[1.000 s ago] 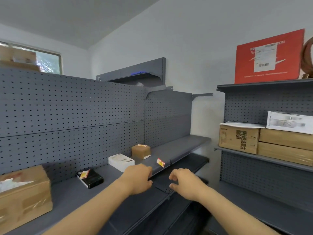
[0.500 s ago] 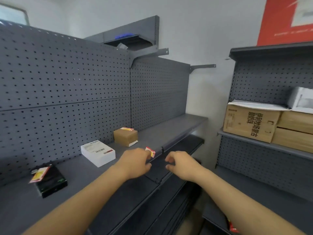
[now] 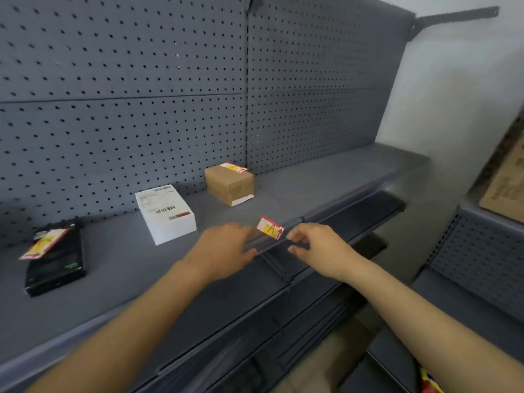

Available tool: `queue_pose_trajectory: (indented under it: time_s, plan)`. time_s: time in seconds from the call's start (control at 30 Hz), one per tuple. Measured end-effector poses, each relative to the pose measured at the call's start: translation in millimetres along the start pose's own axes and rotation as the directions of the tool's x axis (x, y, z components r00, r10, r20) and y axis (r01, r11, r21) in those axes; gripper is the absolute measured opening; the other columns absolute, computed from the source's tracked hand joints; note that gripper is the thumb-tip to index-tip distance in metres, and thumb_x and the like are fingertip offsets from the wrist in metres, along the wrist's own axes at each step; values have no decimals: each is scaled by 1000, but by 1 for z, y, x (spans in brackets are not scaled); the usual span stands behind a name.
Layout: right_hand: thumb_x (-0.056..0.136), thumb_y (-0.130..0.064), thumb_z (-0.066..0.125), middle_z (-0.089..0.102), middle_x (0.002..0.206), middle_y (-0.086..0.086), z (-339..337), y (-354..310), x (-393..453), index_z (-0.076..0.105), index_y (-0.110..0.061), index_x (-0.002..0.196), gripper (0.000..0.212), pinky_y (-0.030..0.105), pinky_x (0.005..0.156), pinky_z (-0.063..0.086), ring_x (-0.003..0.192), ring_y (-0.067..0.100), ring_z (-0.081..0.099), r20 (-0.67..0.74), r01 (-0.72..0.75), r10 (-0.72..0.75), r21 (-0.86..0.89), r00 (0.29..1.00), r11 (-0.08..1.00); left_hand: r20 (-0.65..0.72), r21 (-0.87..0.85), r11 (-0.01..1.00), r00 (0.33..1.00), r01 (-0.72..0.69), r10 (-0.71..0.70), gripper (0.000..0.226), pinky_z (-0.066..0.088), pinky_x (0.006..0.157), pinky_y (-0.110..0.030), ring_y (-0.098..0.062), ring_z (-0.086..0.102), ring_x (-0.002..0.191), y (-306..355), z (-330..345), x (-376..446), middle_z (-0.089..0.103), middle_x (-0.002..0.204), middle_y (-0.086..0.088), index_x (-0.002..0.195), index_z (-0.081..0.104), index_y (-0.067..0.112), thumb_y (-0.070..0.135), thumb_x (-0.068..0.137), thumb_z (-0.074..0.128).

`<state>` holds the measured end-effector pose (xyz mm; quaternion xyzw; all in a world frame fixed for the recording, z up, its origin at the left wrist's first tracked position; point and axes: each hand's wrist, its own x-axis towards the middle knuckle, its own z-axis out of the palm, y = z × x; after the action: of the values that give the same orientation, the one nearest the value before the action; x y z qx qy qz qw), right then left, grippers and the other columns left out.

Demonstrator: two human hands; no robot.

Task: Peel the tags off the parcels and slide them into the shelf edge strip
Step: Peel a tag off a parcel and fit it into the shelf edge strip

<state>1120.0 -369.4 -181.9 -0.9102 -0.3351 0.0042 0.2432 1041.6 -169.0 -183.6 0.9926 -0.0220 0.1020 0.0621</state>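
Grey pegboard panels [image 3: 170,95] back a grey metal shelf [image 3: 326,177], beside a pale wall [image 3: 453,80] at right.

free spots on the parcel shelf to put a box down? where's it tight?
Bare shelf runs right of the brown parcel to the wall end. A second bare patch lies between the black box and the white parcel, running forward to the shelf's front. Tight at the edge strip, where the left hand, right hand and tag meet.
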Motion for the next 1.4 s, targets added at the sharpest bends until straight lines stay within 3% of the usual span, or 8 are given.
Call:
queue_pose_trajectory:
  time_s: [0.2,0.4,0.57,0.83,1.03,1.13,1.4]
  plan:
    - [88,-24,63,64,111,0,19,28,62,62,-20,112,25,39,88,50,104,16,55,19,95,-94,-59,995,994,-52,9,999,998,44,-43,33,49,83,-38,-24,59,102,-13,16,46,63,117,-2,116,54,24,43,89,51]
    - [88,-23,64,61,118,-1,30,50,102,58,-18,117,30,35,89,48,111,16,50,12,165,-164,-98,986,981,-40,14,999,998,53,-52,38,48,88,-36,-18,57,105,-21,33,77,60,120,4,121,48,27,51,91,45]
    - [86,-24,66,61,111,0,39,66,127,62,-17,114,28,33,85,48,106,18,50,56,250,-245,-94,968,964,-29,5,997,996,79,-79,35,45,90,-34,-18,56,104,-15,37,91,60,118,4,118,48,26,48,91,45]
    - [89,-27,58,62,97,-6,46,89,155,66,-23,98,13,28,79,41,93,15,49,225,446,-437,10,871,895,-4,-91,974,978,206,-207,43,41,95,-28,-13,54,112,-2,37,107,57,125,11,130,42,34,49,90,48]
    - [93,-30,54,53,93,-19,33,95,175,58,-30,96,5,23,76,43,91,0,47,223,440,-489,234,844,867,-28,-97,944,947,316,-320,34,56,72,-22,-10,68,83,6,22,113,70,97,11,110,62,30,42,78,61]
    - [93,-35,49,59,92,-18,24,90,189,55,-34,95,6,24,72,47,87,0,52,209,454,-522,302,827,839,-72,-82,903,901,422,-427,37,57,74,-27,-14,68,87,1,15,109,70,102,8,113,60,28,37,79,71]
    - [93,-35,48,62,87,-11,37,37,206,56,-31,92,9,35,69,48,81,7,55,179,588,-687,397,704,705,-140,173,676,697,716,-703,44,55,52,-30,-18,70,69,-12,-9,64,74,87,5,101,66,24,31,61,84]
